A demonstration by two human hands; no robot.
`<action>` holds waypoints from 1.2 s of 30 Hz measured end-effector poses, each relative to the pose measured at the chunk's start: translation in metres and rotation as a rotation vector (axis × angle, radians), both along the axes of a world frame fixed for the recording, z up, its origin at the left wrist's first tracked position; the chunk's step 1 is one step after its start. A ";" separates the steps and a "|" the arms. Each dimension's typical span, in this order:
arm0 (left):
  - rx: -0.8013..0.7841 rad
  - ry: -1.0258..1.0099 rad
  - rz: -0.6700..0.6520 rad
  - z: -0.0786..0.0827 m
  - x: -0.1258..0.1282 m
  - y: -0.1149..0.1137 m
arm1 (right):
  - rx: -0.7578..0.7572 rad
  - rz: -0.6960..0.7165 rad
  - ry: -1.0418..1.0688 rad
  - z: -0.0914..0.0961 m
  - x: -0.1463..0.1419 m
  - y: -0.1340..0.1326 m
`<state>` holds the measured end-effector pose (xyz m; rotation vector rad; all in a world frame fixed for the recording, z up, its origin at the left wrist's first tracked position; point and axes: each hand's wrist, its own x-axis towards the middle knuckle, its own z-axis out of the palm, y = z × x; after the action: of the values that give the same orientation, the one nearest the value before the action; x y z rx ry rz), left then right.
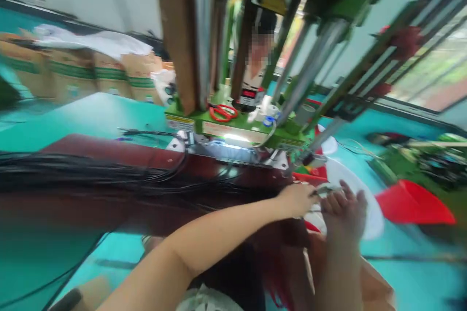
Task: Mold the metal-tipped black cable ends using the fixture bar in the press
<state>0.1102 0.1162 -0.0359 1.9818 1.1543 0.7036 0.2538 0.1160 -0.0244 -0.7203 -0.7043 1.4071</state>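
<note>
My left hand [298, 199] reaches across to the right end of the dark red bench [127, 221], its fingers closed round something dark and thin that blur hides. Close beside it, my right hand [343, 209] is raised with curled fingers, and what they hold cannot be made out. A pale, smeared shape shows between the two hands. Long black cables [109, 172] lie along the bench to the left of my hands. Behind the hands is a large white round thing [365, 199], partly covered by my right hand.
A green machine [233, 127] with metal columns stands over the bench; red-handled scissors [223, 112] rest on its ledge. To the right is a red scoop-like piece [416, 202]. Brown sacks [73, 70] line the back left. A person [257, 58] is beyond the machine.
</note>
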 end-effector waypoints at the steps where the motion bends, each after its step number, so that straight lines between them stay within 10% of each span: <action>1: 0.035 -0.060 -0.015 0.002 0.000 -0.001 | 0.005 -0.062 0.026 0.003 0.003 0.004; 8: -0.608 -0.584 -0.192 0.007 -0.001 -0.019 | 0.053 -0.174 -0.286 0.004 -0.020 0.008; 17: -1.018 -0.828 -0.147 -0.027 -0.024 -0.050 | 0.318 0.269 -0.583 -0.014 -0.032 -0.007; 23: -0.978 -0.977 0.005 -0.055 -0.036 -0.070 | 0.280 0.849 -1.092 -0.013 -0.047 -0.009; 32: -0.831 -1.037 0.247 -0.076 -0.039 -0.089 | 0.581 1.061 -1.364 -0.015 -0.087 -0.019; 36: -0.822 -1.173 0.314 -0.067 -0.062 -0.087 | 0.579 0.914 -1.350 -0.026 -0.101 0.006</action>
<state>0.0479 0.0295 -0.1025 0.4906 0.7661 1.0864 0.1525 0.1218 -0.0504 -0.8536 -2.6234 1.1904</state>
